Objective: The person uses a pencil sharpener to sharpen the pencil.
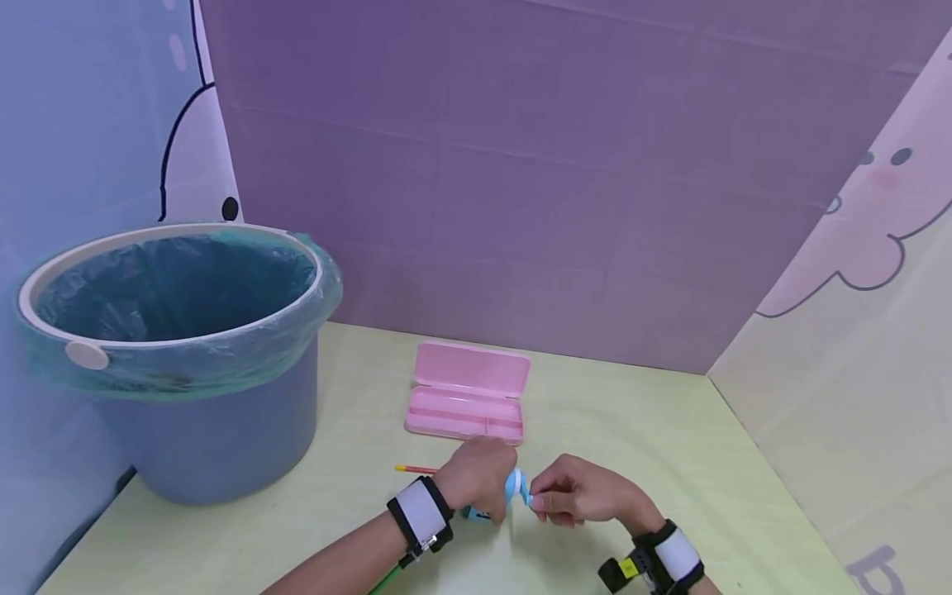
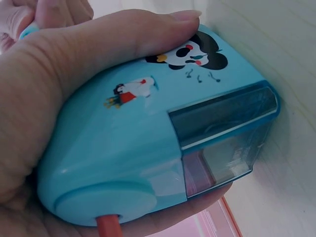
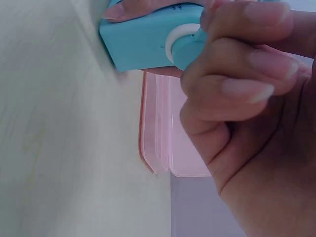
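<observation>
My left hand (image 1: 479,478) grips a light blue crank pencil sharpener (image 2: 133,143) printed with small cartoon figures, thumb over its top. A clear shavings drawer (image 2: 222,153) shows on its side. From the sharpener's left side sticks a pencil (image 1: 416,469), red and orange with a yellow end; its other end is hidden inside. On the opposite side, my right hand (image 1: 583,492) pinches the sharpener's blue crank handle (image 1: 525,489) between thumb and curled fingers. The round crank hub (image 3: 185,49) with a white ring shows in the right wrist view.
Just behind the hands lies an open pink pencil case (image 1: 464,413), lid tilted back. A large blue bin (image 1: 223,438) lined with a green bag stands at the left. A purple wall (image 1: 476,182) closes off the back of the pale table (image 1: 632,430).
</observation>
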`<state>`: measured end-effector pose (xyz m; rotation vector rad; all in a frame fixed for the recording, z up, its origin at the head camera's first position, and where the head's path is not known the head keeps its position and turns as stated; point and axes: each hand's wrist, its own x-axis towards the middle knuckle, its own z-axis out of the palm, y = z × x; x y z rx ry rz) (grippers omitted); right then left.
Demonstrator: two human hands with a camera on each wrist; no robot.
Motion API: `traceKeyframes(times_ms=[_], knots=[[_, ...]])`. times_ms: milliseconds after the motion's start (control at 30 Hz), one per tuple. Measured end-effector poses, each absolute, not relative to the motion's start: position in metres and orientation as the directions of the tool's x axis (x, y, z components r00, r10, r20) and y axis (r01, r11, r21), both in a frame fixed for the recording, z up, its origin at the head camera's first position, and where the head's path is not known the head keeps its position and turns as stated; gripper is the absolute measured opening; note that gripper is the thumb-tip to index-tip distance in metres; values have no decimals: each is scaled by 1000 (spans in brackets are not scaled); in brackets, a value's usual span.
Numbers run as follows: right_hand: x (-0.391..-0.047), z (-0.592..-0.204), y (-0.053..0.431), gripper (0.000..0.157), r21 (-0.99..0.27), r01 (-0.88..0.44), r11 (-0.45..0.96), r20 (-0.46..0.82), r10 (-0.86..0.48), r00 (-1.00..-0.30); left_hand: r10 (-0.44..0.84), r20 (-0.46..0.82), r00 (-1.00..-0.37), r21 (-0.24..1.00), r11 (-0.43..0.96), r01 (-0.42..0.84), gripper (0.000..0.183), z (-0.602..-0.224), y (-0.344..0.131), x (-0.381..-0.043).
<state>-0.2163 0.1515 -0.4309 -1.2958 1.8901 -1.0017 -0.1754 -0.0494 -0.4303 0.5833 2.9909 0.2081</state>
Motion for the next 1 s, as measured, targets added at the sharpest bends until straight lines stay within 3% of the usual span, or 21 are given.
traceKeyframes(times_ms=[1000], knots=[[-227, -423, 152, 31, -832, -506, 226, 10, -906, -423, 348, -90, -933, 188, 926, 327, 43, -428, -49, -174]])
